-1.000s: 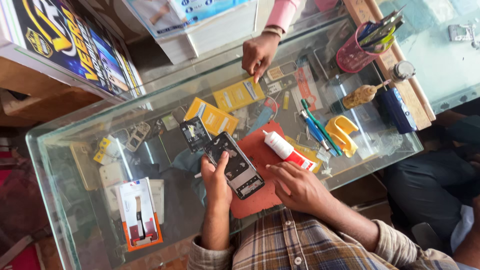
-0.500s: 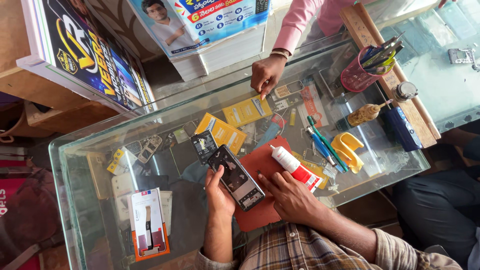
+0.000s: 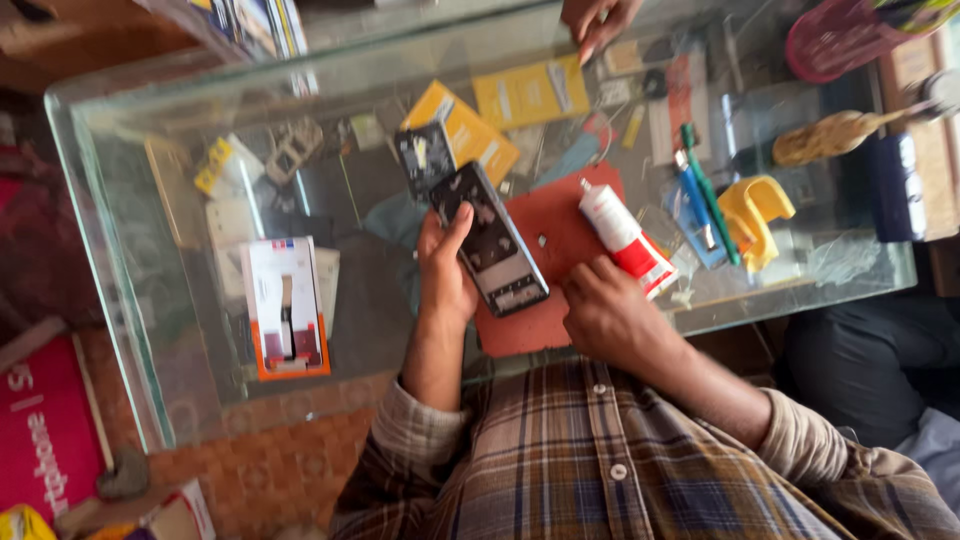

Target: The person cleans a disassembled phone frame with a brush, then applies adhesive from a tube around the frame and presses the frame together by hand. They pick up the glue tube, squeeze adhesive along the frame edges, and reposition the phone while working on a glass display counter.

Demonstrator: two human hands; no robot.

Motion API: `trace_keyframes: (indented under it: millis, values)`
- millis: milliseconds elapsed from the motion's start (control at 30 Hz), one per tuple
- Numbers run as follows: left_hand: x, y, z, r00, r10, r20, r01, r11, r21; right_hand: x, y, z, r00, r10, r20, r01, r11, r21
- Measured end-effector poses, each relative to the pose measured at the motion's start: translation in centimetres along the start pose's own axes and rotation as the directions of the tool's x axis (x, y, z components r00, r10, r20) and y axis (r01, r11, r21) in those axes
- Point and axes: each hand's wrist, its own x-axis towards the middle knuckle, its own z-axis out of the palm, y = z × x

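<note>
Left hand (image 3: 445,275) pinches opened phone (image 3: 490,240) by its edges, right hand (image 3: 605,315) curled near glue tube (image 3: 625,238); phone looks light, stiff, fragile, best gripped by side rails.

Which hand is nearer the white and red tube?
Right. The right hand rests just below the white and red tube, near its red end; the left hand holds the opened phone.

There was only one camera — it sat on the person's head and looked almost straight down. It was close to the glass table (image 3: 130,250), which filled most of the picture and sat tilted in it. The person's checked shirt (image 3: 620,460) was at the bottom edge, and another person's hand (image 3: 598,22) reached in at the top.
</note>
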Motion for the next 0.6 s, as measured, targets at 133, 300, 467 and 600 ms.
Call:
trace_keyframes:
  millis: [133,300,467,600]
  values:
    - [0.1,-0.3,0.6,0.999,0.043,0.03,-0.045,0.998,0.048,-0.9,0.6,-1.2,0.843,0.328,-0.427,-0.152,0.906,0.396]
    - [-0.3,-0.1,1.4,0.995,0.013,0.098,-0.019,0.998,0.056,-0.6,2.1,-1.9,0.666,0.455,-0.591,-0.339,0.891,0.303]
    - [-0.8,-0.3,1.8,0.998,-0.006,0.07,0.012,0.997,-0.078,-0.6,3.7,-0.4,0.699,0.53,-0.48,-0.371,0.843,0.391]
    - [-1.6,0.3,2.4,0.999,0.007,0.047,-0.003,0.996,-0.095,-0.4,4.7,-0.1,0.67,0.559,-0.488,-0.435,0.829,0.352]
